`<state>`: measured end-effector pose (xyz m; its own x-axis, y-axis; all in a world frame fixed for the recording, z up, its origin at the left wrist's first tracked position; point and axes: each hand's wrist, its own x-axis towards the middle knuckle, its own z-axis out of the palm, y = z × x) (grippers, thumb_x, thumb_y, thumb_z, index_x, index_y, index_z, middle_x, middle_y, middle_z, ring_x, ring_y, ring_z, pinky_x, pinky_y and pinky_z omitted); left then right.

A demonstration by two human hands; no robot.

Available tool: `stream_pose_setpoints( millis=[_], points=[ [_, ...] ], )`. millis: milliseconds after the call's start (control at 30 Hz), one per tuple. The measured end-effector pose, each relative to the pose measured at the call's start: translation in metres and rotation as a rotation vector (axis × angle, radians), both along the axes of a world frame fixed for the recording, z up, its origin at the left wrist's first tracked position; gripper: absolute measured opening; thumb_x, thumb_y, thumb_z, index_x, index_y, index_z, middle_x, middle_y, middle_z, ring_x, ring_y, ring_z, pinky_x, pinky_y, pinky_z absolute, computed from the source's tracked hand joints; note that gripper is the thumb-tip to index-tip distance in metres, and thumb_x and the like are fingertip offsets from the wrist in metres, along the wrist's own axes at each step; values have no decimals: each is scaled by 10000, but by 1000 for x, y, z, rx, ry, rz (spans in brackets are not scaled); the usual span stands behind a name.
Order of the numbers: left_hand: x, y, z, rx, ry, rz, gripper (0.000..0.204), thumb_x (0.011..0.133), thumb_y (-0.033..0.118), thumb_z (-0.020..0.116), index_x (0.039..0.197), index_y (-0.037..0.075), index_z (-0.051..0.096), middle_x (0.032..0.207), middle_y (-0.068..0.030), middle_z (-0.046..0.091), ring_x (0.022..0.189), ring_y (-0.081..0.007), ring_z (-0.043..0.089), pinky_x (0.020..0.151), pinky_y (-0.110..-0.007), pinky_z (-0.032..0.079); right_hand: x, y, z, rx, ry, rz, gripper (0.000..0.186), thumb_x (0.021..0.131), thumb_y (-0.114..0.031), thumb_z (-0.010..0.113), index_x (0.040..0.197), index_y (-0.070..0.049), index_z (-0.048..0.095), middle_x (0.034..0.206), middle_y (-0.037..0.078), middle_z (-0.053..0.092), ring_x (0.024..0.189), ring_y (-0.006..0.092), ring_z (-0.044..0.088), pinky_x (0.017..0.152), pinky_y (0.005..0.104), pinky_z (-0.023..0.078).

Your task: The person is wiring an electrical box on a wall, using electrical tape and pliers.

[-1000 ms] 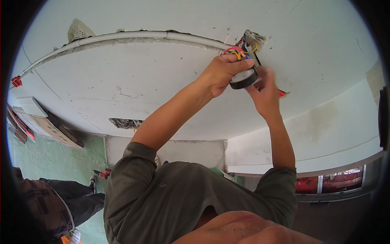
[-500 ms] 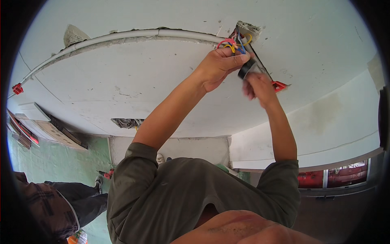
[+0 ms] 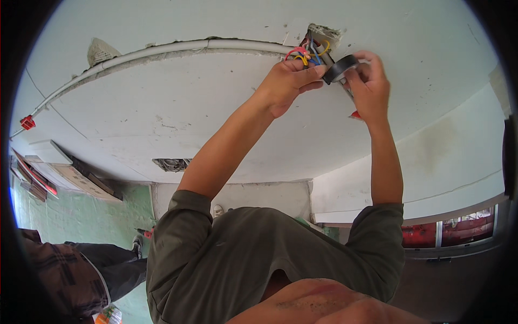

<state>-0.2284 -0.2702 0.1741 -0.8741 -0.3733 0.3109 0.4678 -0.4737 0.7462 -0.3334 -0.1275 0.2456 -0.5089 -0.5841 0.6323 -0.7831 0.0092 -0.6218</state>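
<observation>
Several coloured electrical wires [image 3: 298, 52], pink, yellow and blue, come out of a rough opening [image 3: 324, 34] in the white wall. My left hand [image 3: 286, 83] pinches the wires just below that opening, its thumb pointing right. Right beside it, my right hand [image 3: 372, 83] grips a roll of black electrical tape [image 3: 342, 68], thumb and fingers around its ring. The roll is tilted, its edge close to my left thumb. Whether a strip of tape runs from the roll to the wires I cannot make out.
A white conduit [image 3: 210, 44] curves left along a groove to a red box [image 3: 27, 122]. Another red box [image 3: 356, 115] shows behind my right wrist. Lower down is a wall cut-out [image 3: 171, 164] with wires inside. Boards [image 3: 81, 173] lean at left; another person [image 3: 70, 270] stands at lower left.
My right hand has swung up and to the right with the tape roll, from below the wires to beside them. My left hand has kept its pinch on the wires.
</observation>
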Motion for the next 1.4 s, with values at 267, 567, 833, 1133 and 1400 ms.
stream_pose_setpoints(
  millis=[267,567,833,1133,1400],
  points=[
    [2,4,-1,-32,23,39,208,889,198,723,984,19,677,1024,-72,701,918,-137,620,956,-326,474,6,14,-39,322,87,-38,271,854,-176,698,1078,-49,616,807,71,653,610,158,592,558,275,484],
    [5,9,4,-102,-110,190,206,898,217,706,950,20,675,851,-55,688,755,-132,636,742,-295,512,4,11,-17,-145,1199,153,308,818,-64,693,1118,-87,628,946,85,662,761,204,656,673,283,532],
    [10,21,5,-114,-132,260,191,908,219,689,873,34,656,810,-38,675,726,-110,589,696,-288,485,-26,14,-26,50,-288,274,189,917,-108,655,1075,-13,610,860,28,650,727,99,638,596,254,504],
    [17,84,-13,-752,-213,1156,225,924,159,655,1051,-3,565,669,-47,646,507,-141,559,491,-275,442,-39,14,-38,-8,-400,472,183,909,-116,686,1036,-13,603,879,47,656,754,110,628,675,255,521],
    [15,81,8,-1314,-146,1380,276,958,80,546,1227,100,608,663,-56,648,559,-150,623,577,-278,502,-52,13,-46,-100,-395,572,222,883,-121,704,1047,3,618,853,37,656,739,96,628,670,247,527]
  ],
)
